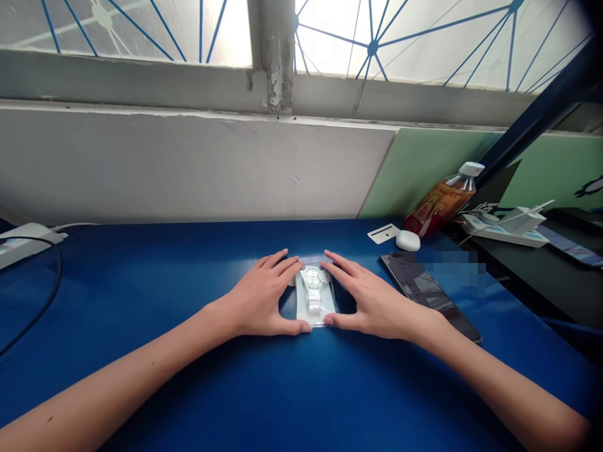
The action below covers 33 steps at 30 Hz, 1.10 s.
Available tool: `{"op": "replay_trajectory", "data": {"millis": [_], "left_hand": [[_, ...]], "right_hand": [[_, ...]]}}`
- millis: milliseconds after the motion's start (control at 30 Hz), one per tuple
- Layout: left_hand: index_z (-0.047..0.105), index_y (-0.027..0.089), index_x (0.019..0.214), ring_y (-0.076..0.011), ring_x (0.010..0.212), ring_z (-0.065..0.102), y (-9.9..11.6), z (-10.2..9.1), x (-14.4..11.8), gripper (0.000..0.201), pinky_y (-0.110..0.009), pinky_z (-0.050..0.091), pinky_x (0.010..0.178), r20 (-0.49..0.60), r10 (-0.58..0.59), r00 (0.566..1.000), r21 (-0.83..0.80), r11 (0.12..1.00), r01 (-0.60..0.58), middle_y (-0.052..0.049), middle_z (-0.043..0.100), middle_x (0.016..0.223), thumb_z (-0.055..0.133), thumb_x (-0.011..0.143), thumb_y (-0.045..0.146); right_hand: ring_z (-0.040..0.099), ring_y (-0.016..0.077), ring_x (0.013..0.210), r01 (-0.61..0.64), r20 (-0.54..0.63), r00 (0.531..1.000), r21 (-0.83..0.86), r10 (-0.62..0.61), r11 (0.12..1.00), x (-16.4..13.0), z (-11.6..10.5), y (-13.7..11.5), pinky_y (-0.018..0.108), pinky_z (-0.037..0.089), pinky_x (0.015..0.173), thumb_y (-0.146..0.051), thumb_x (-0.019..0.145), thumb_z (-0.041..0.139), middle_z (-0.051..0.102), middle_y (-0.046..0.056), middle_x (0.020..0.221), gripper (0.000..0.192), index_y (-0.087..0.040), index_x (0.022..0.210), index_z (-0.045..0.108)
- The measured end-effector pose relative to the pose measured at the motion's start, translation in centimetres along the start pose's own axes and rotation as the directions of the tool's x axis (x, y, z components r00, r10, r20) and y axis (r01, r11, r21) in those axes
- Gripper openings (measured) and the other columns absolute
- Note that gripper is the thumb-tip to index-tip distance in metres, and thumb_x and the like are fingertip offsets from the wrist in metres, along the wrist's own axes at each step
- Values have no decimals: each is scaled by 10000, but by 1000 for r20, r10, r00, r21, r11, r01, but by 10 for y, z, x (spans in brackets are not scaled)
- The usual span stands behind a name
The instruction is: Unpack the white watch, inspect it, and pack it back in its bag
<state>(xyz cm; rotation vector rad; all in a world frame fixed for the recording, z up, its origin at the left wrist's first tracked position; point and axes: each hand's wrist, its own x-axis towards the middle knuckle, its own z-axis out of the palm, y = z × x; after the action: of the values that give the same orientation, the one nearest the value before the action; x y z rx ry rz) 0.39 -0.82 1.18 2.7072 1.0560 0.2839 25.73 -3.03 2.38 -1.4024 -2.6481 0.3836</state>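
The packaged white wristwatch (313,294) lies on the blue table (301,392), left hand (261,298) at nine o'clock, right hand (372,300) at three, both spread around its edges, grip unclear; probably light, slick: pinch the sides.

White-lit glass windows with blue lines (424,56) glare beyond the glossy blue table's (141,276) far edge; shadow deepens nearer, pixelation blurs its right edge.

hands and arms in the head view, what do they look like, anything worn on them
The left hand and right hand are ungloved, with no rings visible on the fingers. Both wrists are without watch or bracelet, and no sleeves show. The left forearm has two small spots.
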Motion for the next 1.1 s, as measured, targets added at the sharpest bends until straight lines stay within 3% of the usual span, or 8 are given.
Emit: {"op": "replay_trajectory", "data": {"millis": [167, 500, 667, 900, 1100], "left_hand": [[315, 107, 1470, -359, 1414, 265, -4, 2, -3, 1043, -503, 240, 1145, -8, 6, 1000, -17, 1000, -6, -150, 354, 1513, 570, 706, 769], [326, 141, 1464, -361, 1413, 268, -5, 6, -2, 1057, -498, 231, 1151, -38, -2, 999, -69, 998, -1, -140, 375, 1503, 617, 664, 767], [354, 149, 1447, -371, 1404, 284, -4, 6, -2, 1049, -515, 241, 1142, -51, 7, 999, -78, 997, -11, -155, 402, 1484, 626, 650, 774], [336, 149, 1458, -376, 1405, 278, -4, 6, -3, 1031, -527, 243, 1139, -47, 17, 999, -77, 997, -21, -156, 388, 1492, 605, 679, 770], [184, 134, 1514, -352, 1429, 228, -5, 6, -5, 947, -521, 233, 1146, -31, 30, 999, -24, 999, -31, -161, 252, 1556, 556, 811, 649]], "right_hand": [[344, 324, 1385, 56, 7, 998, -13, -55, 998, 5, 0, 0, 455, 346, 1114, -685, 762, 573, 368, 168, 1516, 971, -78, 1477, 322], [316, 336, 1400, 83, -9, 996, -26, -83, 996, 2, 7, 8, 490, 334, 1114, -746, 783, 483, 311, 168, 1542, 1000, -85, 1502, 266], [255, 327, 1429, 129, -15, 992, -5, -129, 992, 0, 10, 12, 488, 310, 1130, -711, 797, 507, 234, 147, 1574, 987, -118, 1523, 200], [266, 338, 1423, 159, -51, 986, 15, -158, 987, -2, 15, 18, 505, 330, 1115, -688, 799, 534, 260, 143, 1568, 975, -155, 1532, 173], [305, 342, 1406, 98, -46, 994, -15, -99, 995, -3, 12, 11, 497, 354, 1106, -687, 821, 498, 295, 184, 1547, 941, -99, 1508, 233]]}}
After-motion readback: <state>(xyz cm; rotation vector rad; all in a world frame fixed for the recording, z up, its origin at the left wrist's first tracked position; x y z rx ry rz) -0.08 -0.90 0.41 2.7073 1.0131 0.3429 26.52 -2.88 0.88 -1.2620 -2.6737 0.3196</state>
